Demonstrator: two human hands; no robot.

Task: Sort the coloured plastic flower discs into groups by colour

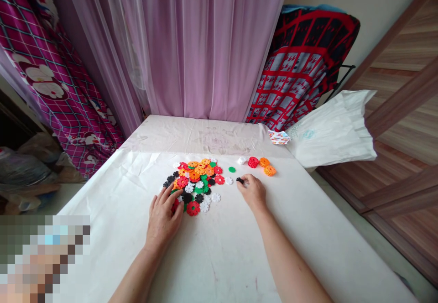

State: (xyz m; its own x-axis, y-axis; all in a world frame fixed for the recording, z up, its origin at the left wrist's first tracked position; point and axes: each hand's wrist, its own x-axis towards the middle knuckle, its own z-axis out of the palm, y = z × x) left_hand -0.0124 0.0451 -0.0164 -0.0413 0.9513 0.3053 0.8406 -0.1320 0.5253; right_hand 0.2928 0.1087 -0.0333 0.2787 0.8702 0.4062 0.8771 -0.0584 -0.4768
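A pile of notched, flower-shaped plastic discs point(200, 185) in red, orange, green, black and white lies on the white-covered table point(208, 257). My left hand point(164, 214) rests at the pile's near left side, fingers apart and touching discs; some are hidden beneath the fingers. To the right of the pile, my right hand point(252, 191) pinches a black disc point(240, 180) between thumb and fingers. Just beyond it lies a single green disc point(232, 169). Farther back are a white cluster point(242, 160), a red cluster point(253, 162) and two orange clusters point(270, 170) that look like joined discs.
At the table's far right stand a small patterned paper box point(279, 137) and a crumpled white bag point(337, 129). A purple curtain point(205, 47) hangs behind the table. A red-and-black cloth point(290, 70) drapes at the back right. Part of the lower left is pixelated.
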